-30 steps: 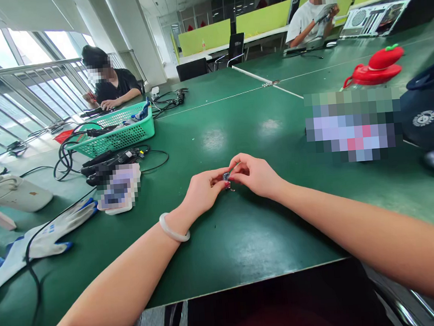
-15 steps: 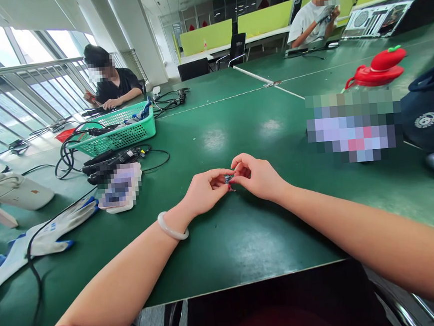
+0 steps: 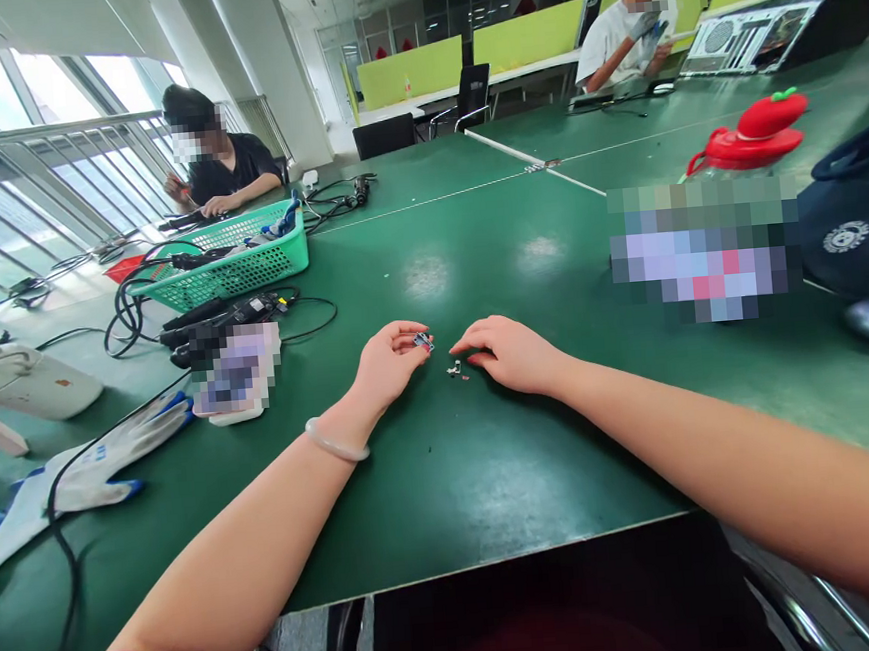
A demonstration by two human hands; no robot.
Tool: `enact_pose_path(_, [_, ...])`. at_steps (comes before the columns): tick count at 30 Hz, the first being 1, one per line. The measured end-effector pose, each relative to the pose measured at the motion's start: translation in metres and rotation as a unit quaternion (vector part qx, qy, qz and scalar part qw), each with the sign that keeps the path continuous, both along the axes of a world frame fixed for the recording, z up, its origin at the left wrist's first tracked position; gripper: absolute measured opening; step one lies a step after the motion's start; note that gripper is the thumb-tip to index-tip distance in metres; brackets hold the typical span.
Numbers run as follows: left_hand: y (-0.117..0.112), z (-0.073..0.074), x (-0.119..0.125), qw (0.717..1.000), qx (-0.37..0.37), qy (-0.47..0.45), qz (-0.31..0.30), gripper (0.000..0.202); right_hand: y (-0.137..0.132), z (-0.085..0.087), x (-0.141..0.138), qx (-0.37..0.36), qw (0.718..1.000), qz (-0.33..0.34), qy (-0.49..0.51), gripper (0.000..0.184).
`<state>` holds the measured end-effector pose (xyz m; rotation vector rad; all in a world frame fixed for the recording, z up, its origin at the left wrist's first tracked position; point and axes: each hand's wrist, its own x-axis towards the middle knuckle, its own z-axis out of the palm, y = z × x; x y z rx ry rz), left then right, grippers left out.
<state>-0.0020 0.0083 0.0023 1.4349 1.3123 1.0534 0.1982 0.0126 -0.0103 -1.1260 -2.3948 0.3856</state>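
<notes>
My left hand (image 3: 386,361) rests on the green table (image 3: 446,465) with its fingertips pinched on a tiny blue-and-grey part (image 3: 424,341). My right hand (image 3: 508,352) lies a short way to the right, fingers curled down onto the tabletop and reaching toward some very small loose pieces (image 3: 456,370) that lie between the two hands. Whether the right fingers hold anything is too small to see. A white bangle (image 3: 335,444) sits on my left wrist.
To the left lie a white-and-blue work glove (image 3: 77,479), black cables and tools (image 3: 209,328), and a green basket (image 3: 234,261). A red-lidded bottle (image 3: 755,135) and a dark bag (image 3: 859,222) stand at the right. Two other people sit at far tables.
My hands, joined on the small part before, have drawn apart. The left keeps the blue part; small pieces now lie on the table between them.
</notes>
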Motion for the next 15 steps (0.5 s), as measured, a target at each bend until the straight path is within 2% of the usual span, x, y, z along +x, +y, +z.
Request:
enact_pose_path(5, [0.001, -0.003, -0.002, 0.999, 0.016, 0.034, 0.000, 0.041, 0.001, -0.003, -0.002, 0.023, 0.999, 0.017, -0.030, 0.024])
enact_pose_path(10, [0.003, -0.010, -0.005, 0.994, 0.055, 0.086, -0.033, 0.035, 0.000, -0.002, -0.004, 0.032, 0.999, 0.022, -0.028, 0.017])
enact_pose_path(15, [0.003, -0.012, -0.005, 0.993, 0.050, 0.092, -0.055, 0.037, -0.002, -0.001, -0.004, 0.040, 0.999, 0.009, -0.036, 0.017])
